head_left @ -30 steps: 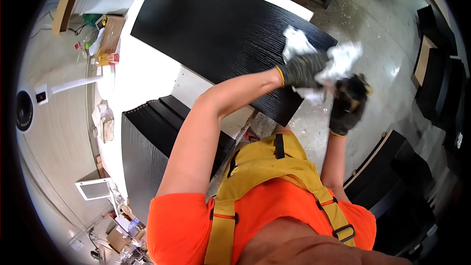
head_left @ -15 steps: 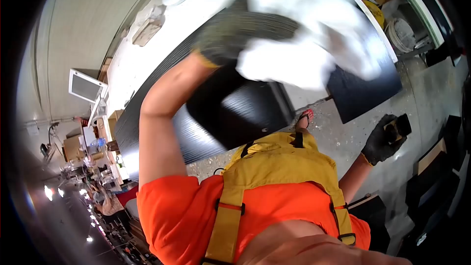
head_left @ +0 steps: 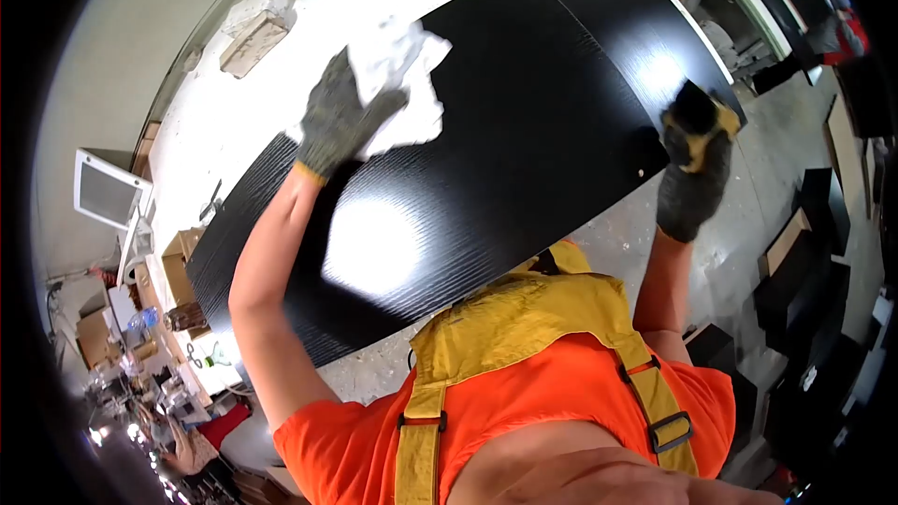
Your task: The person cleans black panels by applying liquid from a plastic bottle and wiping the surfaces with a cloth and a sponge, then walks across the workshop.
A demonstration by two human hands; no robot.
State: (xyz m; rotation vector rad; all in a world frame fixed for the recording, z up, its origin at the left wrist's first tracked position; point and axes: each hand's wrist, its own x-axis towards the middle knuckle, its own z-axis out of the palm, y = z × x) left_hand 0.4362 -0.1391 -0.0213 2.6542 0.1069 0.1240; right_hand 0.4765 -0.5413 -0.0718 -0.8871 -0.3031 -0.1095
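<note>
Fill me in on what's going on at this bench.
A person in a yellow apron is working over a large black panel on a white bench. The gloved left hand holds a crumpled white cloth at the panel's far edge; whether it touches the panel is unclear. The gloved right hand grips a small dark block near a second black panel, alongside on the right.

A pale wall borders a white worktable above grey floor, with small lights glowing beyond.
</note>
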